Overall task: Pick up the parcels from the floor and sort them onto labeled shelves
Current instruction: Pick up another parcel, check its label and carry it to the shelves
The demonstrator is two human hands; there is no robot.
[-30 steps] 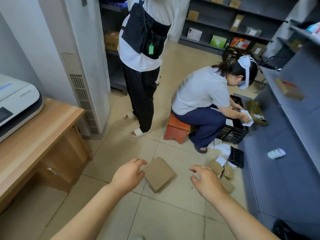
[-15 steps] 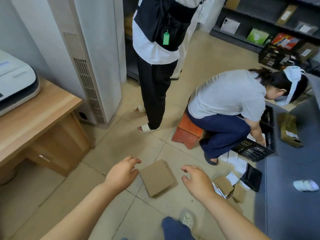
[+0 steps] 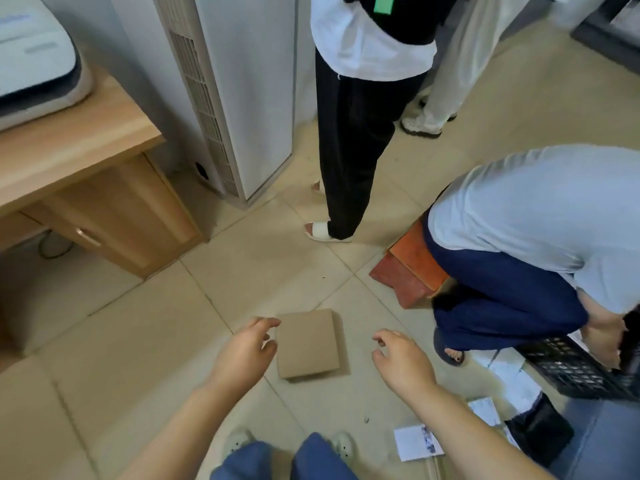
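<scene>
A flat brown cardboard parcel (image 3: 307,342) lies on the beige tiled floor. My left hand (image 3: 244,351) hovers just left of it, fingers spread, holding nothing. My right hand (image 3: 401,362) hangs to the parcel's right, a short gap away, fingers curled loosely apart and empty. Neither hand touches the parcel. At the lower right lie white paper parcels (image 3: 417,442) and a black pouch (image 3: 538,433).
A person in black trousers (image 3: 349,150) stands just beyond the parcel. Another person (image 3: 530,216) crouches on an orange stool (image 3: 407,271) at the right, beside a black crate (image 3: 575,367). A wooden desk (image 3: 79,140) with a printer and a tall white air conditioner (image 3: 242,98) stand left.
The view has tilted down and closer to the floor. Both hands have lowered toward the brown parcel, one on each side. My knees and shoes have come into view at the bottom.
</scene>
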